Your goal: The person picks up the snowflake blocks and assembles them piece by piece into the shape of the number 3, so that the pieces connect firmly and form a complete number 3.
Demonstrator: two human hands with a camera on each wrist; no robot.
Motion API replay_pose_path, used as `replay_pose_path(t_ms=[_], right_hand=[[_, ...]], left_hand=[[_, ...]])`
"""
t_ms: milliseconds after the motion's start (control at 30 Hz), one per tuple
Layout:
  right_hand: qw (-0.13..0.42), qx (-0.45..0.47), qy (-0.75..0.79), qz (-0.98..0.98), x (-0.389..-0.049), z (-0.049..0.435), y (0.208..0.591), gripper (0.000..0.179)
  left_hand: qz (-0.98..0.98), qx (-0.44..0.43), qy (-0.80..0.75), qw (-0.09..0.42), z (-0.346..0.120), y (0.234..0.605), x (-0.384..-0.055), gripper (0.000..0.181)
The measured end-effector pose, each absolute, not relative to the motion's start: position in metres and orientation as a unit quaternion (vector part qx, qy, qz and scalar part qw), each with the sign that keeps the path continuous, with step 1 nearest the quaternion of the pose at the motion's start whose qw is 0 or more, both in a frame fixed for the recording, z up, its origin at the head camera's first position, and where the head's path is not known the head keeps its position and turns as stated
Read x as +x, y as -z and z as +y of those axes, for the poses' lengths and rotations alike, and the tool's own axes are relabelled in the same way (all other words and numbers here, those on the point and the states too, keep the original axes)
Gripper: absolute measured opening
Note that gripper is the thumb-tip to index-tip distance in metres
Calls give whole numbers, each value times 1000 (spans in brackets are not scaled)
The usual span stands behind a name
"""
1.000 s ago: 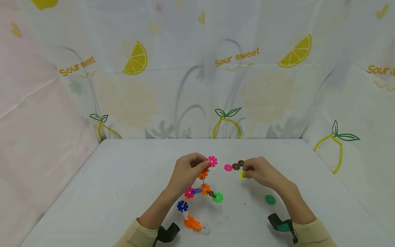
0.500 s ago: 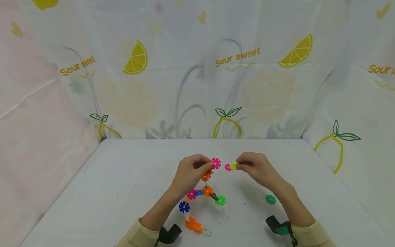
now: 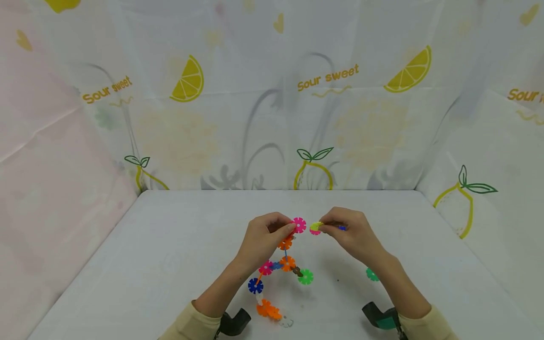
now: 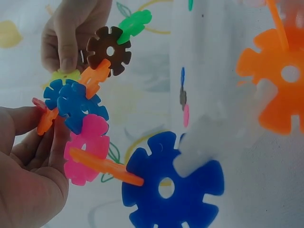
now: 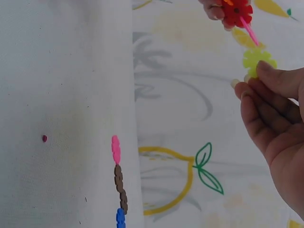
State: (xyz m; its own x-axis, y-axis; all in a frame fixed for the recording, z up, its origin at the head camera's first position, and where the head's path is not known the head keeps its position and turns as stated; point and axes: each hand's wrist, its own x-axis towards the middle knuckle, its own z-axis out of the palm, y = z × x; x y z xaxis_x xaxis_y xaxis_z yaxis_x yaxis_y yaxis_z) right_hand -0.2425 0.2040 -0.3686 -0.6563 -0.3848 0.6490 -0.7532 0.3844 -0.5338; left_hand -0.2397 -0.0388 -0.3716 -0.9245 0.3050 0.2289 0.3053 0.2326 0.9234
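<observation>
My left hand [image 3: 265, 236] pinches the top of a chain of notched plastic snowflake discs. A pink disc [image 3: 299, 225] stands at its upper end, and orange [image 3: 287, 263], blue [image 4: 166, 190] and green [image 3: 305, 276] discs hang below. My right hand [image 3: 350, 231] pinches a yellow snowflake disc [image 5: 258, 60] between thumb and fingers. In the head view the yellow disc is a short gap right of the chain's pink disc. From the right wrist, the yellow disc's rim is right at the edge of a pink disc [image 5: 249, 31] fixed to a red one [image 5: 237, 13].
On the white table [image 3: 191, 236], a row of pink [image 5: 116, 149], brown [image 5: 119, 178] and blue [image 5: 120, 218] discs lies behind my right hand. A green disc [image 3: 372, 274] lies by the right forearm. Black wrist mounts [image 3: 234, 322] sit under both wrists. A lemon-print curtain [image 3: 238, 118] stands behind the table.
My right hand has carried the yellow disc left and up, close to the chain's pink disc. My left hand and the hanging chain have shifted slightly right.
</observation>
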Motion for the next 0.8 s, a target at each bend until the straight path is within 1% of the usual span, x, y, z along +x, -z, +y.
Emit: replay_pose_path(t_ms=[300, 567, 800], right_hand=[[229, 345, -439, -797, -239, 197, 368, 16], [265, 353, -441, -781, -237, 188, 370, 22], [301, 361, -427, -772, -236, 183, 372, 20]], left_hand=[[-781, -199, 592, -7, -38, 372, -240, 13], [-781, -203, 591, -11, -40, 368, -239, 11], [-779, -199, 595, -15, -40, 368, -239, 12]])
